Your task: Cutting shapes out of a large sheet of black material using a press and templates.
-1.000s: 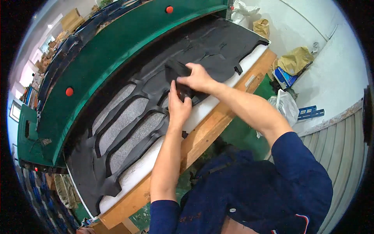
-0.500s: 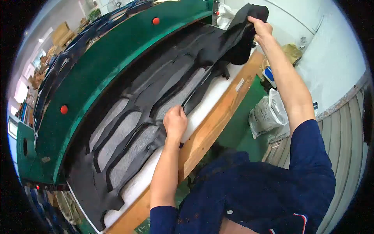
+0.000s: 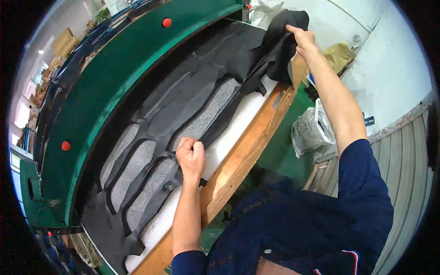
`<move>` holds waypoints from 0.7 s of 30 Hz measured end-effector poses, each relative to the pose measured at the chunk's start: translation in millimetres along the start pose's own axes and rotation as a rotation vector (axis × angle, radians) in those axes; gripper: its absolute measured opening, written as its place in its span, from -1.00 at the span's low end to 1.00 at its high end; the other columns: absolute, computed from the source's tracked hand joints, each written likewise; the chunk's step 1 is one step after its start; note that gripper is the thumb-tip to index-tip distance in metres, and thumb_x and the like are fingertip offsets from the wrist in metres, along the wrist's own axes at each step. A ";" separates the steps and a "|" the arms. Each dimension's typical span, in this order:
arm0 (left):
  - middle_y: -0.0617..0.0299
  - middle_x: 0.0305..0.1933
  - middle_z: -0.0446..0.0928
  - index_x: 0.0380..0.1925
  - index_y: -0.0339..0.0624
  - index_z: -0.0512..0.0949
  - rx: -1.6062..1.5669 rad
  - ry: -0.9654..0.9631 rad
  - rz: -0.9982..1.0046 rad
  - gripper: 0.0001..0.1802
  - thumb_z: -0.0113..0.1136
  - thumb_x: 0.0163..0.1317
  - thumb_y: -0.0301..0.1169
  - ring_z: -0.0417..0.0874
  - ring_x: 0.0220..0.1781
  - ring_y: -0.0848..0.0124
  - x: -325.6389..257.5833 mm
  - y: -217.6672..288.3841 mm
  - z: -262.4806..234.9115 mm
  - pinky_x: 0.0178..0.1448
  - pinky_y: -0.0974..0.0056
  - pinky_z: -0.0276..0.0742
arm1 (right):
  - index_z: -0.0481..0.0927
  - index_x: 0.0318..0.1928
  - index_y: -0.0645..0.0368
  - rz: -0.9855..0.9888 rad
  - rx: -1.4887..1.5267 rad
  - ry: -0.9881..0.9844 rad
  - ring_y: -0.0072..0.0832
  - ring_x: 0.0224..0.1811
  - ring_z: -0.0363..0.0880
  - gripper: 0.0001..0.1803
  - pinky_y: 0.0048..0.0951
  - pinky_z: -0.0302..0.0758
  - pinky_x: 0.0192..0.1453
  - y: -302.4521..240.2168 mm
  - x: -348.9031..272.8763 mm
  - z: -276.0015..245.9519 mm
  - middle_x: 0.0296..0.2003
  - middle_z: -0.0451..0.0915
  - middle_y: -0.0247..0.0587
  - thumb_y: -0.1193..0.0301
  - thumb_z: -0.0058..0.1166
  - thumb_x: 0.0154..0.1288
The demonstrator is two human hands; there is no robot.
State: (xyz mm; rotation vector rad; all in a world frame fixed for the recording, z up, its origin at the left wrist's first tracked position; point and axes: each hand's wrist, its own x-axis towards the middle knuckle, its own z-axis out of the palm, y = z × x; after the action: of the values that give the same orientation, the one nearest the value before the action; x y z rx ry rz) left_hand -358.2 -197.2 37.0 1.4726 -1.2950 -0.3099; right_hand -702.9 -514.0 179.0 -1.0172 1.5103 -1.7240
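A large black sheet [image 3: 169, 110] with long cut-out openings lies over the bed of a green machine. Grey textured patches [image 3: 137, 167] show within several of the openings. My right hand [image 3: 303, 39] is closed on the sheet's bunched far-right end and holds it raised in folds. Near the sheet's front edge, my left hand [image 3: 191, 158] is a fist around one of its narrow black strips. From there the sheet slopes up toward my right hand. What lies under the folds is hidden.
Behind the sheet runs the machine's green beam [image 3: 110, 82] with red buttons [image 3: 167, 23]. A white board [image 3: 238, 121] and a wooden rail [image 3: 247, 160] edge the bed nearest me. A white sack [image 3: 314, 128] stands on the green floor at right, beside a corrugated panel [image 3: 389, 192].
My left hand has moved a little left and toward me, with the strip in it. The raised end in my right hand has come slightly lower, and its folds have shifted.
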 end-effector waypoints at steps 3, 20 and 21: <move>0.01 -0.50 0.43 -0.61 -0.39 0.43 0.078 -0.025 0.096 -0.93 0.02 -0.02 -0.60 0.47 -0.43 0.13 2.4 6.7 10.7 -0.27 0.16 0.40 | 0.54 -0.06 0.62 -0.049 0.104 -0.153 -0.27 -0.06 0.61 -0.36 -0.34 0.52 0.05 7.6 43.5 -2.5 -0.07 0.61 0.12 0.35 0.47 -0.05; -0.19 0.01 0.55 0.17 -0.28 0.41 0.548 -0.210 -0.084 -0.49 0.19 0.29 -0.25 0.57 0.06 -0.11 77.2 75.9 148.6 0.10 0.01 0.50 | 0.63 -0.18 0.42 0.279 0.566 -0.968 -0.40 -0.20 0.70 -0.74 -0.44 0.63 -0.08 26.8 6.1 78.6 -0.23 0.70 -0.09 0.48 0.31 0.19; -0.15 -0.12 0.59 0.06 -0.26 0.46 0.577 -0.197 -0.066 -0.60 0.16 0.31 -0.27 0.61 -0.06 -0.09 80.3 68.9 153.0 -0.01 0.00 0.52 | 0.57 -0.23 0.53 0.276 0.663 -0.949 -0.32 -0.21 0.70 -0.69 -0.32 0.64 -0.06 30.0 11.7 81.2 -0.27 0.67 0.04 0.53 0.35 0.10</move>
State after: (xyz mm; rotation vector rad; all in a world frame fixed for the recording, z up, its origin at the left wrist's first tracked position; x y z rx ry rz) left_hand -481.7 -331.7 72.1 2.0101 -1.5781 -0.1260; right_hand -640.0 -569.6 155.0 -0.9717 0.3993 -1.1214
